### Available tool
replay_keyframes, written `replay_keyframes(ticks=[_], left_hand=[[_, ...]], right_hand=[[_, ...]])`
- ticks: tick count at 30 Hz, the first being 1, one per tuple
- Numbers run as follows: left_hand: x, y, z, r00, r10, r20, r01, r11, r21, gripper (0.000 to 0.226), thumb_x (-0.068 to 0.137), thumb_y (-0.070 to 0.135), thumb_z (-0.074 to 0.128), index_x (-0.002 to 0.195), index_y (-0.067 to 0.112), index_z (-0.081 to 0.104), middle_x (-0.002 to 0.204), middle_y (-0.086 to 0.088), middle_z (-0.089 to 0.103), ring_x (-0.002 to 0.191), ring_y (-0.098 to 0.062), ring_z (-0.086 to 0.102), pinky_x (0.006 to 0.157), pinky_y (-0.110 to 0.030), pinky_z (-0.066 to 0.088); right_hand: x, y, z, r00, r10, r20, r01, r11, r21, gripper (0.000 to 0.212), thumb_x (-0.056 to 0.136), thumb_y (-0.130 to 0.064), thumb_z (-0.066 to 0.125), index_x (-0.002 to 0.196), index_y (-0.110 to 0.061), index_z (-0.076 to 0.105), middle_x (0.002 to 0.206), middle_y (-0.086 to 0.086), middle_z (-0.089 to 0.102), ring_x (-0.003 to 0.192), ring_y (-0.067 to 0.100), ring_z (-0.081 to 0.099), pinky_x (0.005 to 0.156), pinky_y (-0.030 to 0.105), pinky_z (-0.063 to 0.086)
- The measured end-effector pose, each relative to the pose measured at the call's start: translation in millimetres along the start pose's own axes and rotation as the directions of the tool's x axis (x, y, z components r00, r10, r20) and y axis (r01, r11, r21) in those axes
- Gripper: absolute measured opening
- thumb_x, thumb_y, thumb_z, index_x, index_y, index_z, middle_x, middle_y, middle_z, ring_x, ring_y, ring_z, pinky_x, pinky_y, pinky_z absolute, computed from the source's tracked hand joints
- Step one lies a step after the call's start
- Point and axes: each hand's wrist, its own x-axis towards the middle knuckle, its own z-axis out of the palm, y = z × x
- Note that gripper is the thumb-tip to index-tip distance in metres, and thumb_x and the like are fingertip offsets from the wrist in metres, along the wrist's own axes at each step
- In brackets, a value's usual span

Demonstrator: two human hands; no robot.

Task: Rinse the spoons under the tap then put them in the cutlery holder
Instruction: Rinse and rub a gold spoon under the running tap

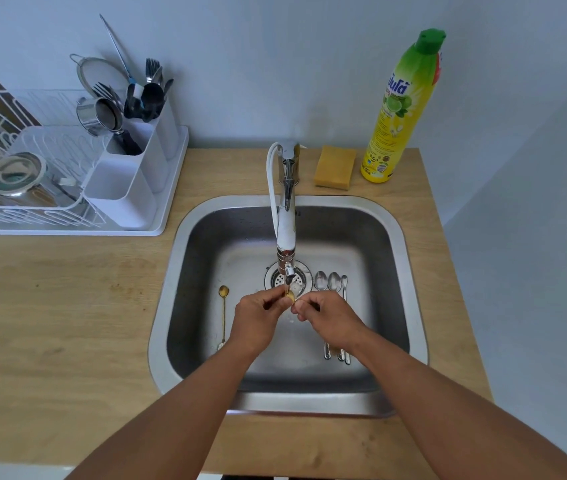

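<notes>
We hold one small gold metal spoon under the chrome tap; left hand fingers pinch it, handle hidden. Right hand fingers curl at its bowl, grip unclear. Second gold spoon and three silver spoons, partly covered, lie in the steel sink. White cutlery holder stands on the wooden bench.

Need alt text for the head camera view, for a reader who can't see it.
Both hands, left hand and right hand, hold a gold spoon under the running tap over a steel sink. Another gold spoon and three silver spoons lie in the basin; a white cutlery holder stands left.
</notes>
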Motion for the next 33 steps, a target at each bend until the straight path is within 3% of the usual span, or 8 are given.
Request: replay_keyframes(ticks=[8,13,19,21,24,27,30,33], left_hand=[[5,0,-2,0.991,0.05,-0.12,-0.051,0.999,-0.001,0.003,0.089,0.019,0.079,0.09,0.022,0.079,0.079,0.011,0.076,0.074,0.0,0.07,0.068,-0.01,0.052],[17,5,-3,0.987,-0.046,-0.152,0.051,0.998,0.028,0.011,0.096,0.028,0.071,0.089,0.021,0.074,0.079,0.006,0.071,0.069,-0.003,0.061,0.065,-0.02,0.045],[13,-1,-2,0.996,-0.087,-0.008,0.086,0.994,-0.069,0.005,0.095,0.029,0.073,0.096,0.026,0.077,0.086,0.01,0.076,0.079,0.002,0.067,0.076,-0.02,0.049],[12,-1,0,0.991,-0.135,0.001,0.135,0.986,-0.102,0.004,0.091,0.024,0.078,0.095,0.026,0.078,0.087,0.007,0.077,0.086,-0.009,0.071,0.077,-0.022,0.051],[14,2,2,0.983,-0.185,0.008,0.184,0.973,-0.136,0.007,0.088,0.029,0.08,0.088,0.023,0.078,0.081,0.008,0.078,0.08,-0.007,0.072,0.072,-0.017,0.05],[14,6,7,0.98,-0.193,-0.045,0.188,0.978,-0.093,0.021,0.09,0.04,0.076,0.083,0.021,0.078,0.077,0.008,0.077,0.077,-0.009,0.072,0.066,-0.019,0.049],[12,3,10,0.968,-0.207,-0.141,0.2,0.978,-0.066,0.024,0.095,0.043,0.07,0.081,0.025,0.078,0.077,0.007,0.076,0.075,-0.01,0.067,0.069,-0.028,0.053],[9,-1,9,0.973,-0.222,-0.069,0.212,0.968,-0.133,0.013,0.096,0.028,0.072,0.085,0.03,0.077,0.083,0.013,0.077,0.083,-0.006,0.069,0.071,-0.019,0.049]], right_hand=[[0,-5,3,0.999,-0.009,0.034,0.008,0.999,0.038,0.024,0.102,-0.029,0.059,0.085,-0.03,0.077,0.082,-0.012,0.076,0.081,-0.001,0.071,0.079,0.023,0.054],[-3,-4,9,0.999,0.002,0.048,0.002,0.998,-0.066,0.024,0.097,-0.034,0.059,0.08,-0.027,0.075,0.08,-0.014,0.075,0.075,0.009,0.07,0.074,0.032,0.056],[-2,-8,7,1.0,0.021,0.014,-0.022,0.999,0.028,0.028,0.103,-0.021,0.054,0.085,-0.029,0.074,0.08,-0.012,0.074,0.079,0.001,0.069,0.07,0.015,0.05],[-4,-10,7,0.999,0.019,0.031,-0.02,0.999,0.03,0.028,0.103,-0.021,0.054,0.085,-0.028,0.074,0.081,-0.011,0.075,0.077,-0.002,0.068,0.069,0.013,0.05],[-7,-9,10,0.998,0.005,0.065,-0.006,1.0,0.017,0.029,0.103,-0.026,0.057,0.08,-0.026,0.074,0.084,-0.012,0.076,0.081,0.0,0.07,0.074,0.018,0.053],[-10,-7,12,0.997,-0.013,0.073,0.014,1.0,-0.011,0.03,0.1,-0.034,0.061,0.076,-0.022,0.074,0.069,-0.022,0.07,0.056,-0.007,0.059,0.057,0.014,0.041],[-7,-6,13,0.999,0.014,0.041,-0.014,1.0,0.0,0.028,0.098,-0.035,0.064,0.076,-0.023,0.075,0.07,-0.019,0.071,0.057,-0.005,0.058,0.061,0.018,0.043],[-5,-5,11,1.0,0.029,0.006,-0.029,0.999,0.032,0.027,0.097,-0.035,0.065,0.075,-0.022,0.075,0.064,-0.018,0.068,0.052,-0.004,0.054,0.059,0.02,0.042]])
